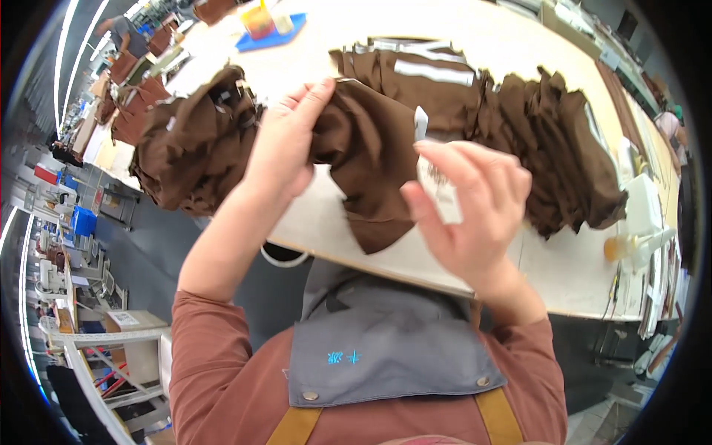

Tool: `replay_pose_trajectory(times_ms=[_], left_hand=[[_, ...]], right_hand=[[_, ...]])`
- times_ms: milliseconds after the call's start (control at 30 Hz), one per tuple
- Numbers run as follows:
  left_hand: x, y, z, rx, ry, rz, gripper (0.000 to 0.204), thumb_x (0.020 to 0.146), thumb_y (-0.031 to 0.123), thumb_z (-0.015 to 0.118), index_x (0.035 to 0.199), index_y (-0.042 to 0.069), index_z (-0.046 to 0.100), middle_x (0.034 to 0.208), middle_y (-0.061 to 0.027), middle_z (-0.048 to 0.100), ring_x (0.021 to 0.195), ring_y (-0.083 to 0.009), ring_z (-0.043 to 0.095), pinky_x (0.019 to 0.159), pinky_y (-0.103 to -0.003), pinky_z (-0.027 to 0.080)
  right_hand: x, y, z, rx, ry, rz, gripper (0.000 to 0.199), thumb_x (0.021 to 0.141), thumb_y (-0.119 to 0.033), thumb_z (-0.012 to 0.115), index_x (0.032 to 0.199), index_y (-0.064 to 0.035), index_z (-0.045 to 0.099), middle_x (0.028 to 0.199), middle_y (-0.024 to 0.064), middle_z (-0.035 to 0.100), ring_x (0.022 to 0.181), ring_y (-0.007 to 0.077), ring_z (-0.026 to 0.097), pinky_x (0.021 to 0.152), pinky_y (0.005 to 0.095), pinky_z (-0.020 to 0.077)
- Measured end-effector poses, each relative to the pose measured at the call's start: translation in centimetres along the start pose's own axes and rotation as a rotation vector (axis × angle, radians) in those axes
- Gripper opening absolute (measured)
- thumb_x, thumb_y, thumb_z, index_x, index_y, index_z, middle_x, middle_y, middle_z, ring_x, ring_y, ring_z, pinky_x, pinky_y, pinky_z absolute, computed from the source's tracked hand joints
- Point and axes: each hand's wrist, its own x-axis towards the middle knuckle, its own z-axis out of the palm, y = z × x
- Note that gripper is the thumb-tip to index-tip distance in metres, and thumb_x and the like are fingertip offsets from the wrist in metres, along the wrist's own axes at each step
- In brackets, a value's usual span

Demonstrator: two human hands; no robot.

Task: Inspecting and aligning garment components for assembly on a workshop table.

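Observation:
My left hand [285,141] pinches the upper edge of a brown cloth piece [378,141] between thumb and fingers. The cloth hangs in folds above the table's front edge, its lower corner pointing toward me. At its right side my right hand [475,200] holds a white printed label [443,199]. The label shows between thumb and forefinger, and a narrow white tip sticks up past the fingertips. Slight blur covers the right fingers. Whether the label is joined to the cloth, I cannot tell.
Brown cloth heaps lie to the left [196,144] and right [560,148], with a flat stack [434,96] bearing white strips behind. A blue tray [273,33] is at the far left of the table [356,18]. A bottle with amber contents [615,248] stands at right.

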Motion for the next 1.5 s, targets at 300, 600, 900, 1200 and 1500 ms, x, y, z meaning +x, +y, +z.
replay_pose_trajectory(times_ms=[300, 600, 900, 1200, 1500], left_hand=[[-4.5, 0.2, 5.5, 0.173, -0.637, 0.307, 0.051, 0.101, 0.020, 0.037, 0.145, -0.005, 0.035, 0.147, -0.0192, 0.041, 0.138, -0.0278, 0.038, 0.115, -0.036, 0.026], [-4.3, 2.4, 3.7, 1.229, 0.277, 1.426, 0.043, 0.073, 0.012, 0.076, 0.114, 0.015, 0.064, 0.110, -0.0019, 0.063, 0.103, -0.0201, 0.057, 0.088, -0.036, 0.035], [-4.5, 3.4, 0.6, 0.554, -0.562, 0.045, 0.023, 0.096, 0.011, 0.058, 0.113, -0.001, 0.064, 0.106, -0.0039, 0.068, 0.096, -0.0073, 0.060, 0.088, -0.023, 0.047], [-3.4, 1.4, -0.9, 0.161, -0.578, -0.192, 0.024, 0.096, 0.008, 0.055, 0.116, -0.003, 0.062, 0.108, -0.0074, 0.067, 0.096, -0.0096, 0.063, 0.087, -0.025, 0.050], [-3.4, 1.7, 1.4, 0.870, -0.363, 0.337, 0.021, 0.089, 0.001, 0.063, 0.110, 0.003, 0.063, 0.092, 0.0032, 0.061, 0.072, 0.0001, 0.055, 0.067, -0.017, 0.046]], right_hand=[[3.7, 1.7, -0.3, 0.272, 0.028, 0.161, 0.068, 0.078, -0.032, 0.076, 0.134, -0.0028, 0.049, 0.115, 0.0147, 0.063, 0.101, 0.0290, 0.062, 0.090, 0.0395, 0.0460], [6.8, 2.0, -2.6, 0.633, -0.083, 0.189, 0.031, 0.082, 0.004, 0.055, 0.110, -0.0031, 0.066, 0.096, 0.0103, 0.066, 0.083, 0.0191, 0.063, 0.078, 0.0283, 0.0501], [6.3, 3.5, -1.7, 0.999, -0.761, 0.669, 0.015, 0.083, -0.008, 0.055, 0.092, -0.0023, 0.066, 0.080, -0.0032, 0.059, 0.076, 0.0052, 0.050, 0.070, 0.0202, 0.0399], [5.2, 5.4, 0.8, 1.281, -0.814, 0.887, 0.015, 0.082, -0.006, 0.054, 0.092, 0.0004, 0.064, 0.084, 0.0004, 0.064, 0.078, 0.0066, 0.058, 0.073, 0.0190, 0.0458], [5.6, 3.9, 1.1, 0.477, -0.445, 0.012, 0.017, 0.081, -0.016, 0.071, 0.094, -0.0070, 0.065, 0.082, 0.0043, 0.061, 0.084, 0.0198, 0.061, 0.075, 0.0299, 0.0458]])
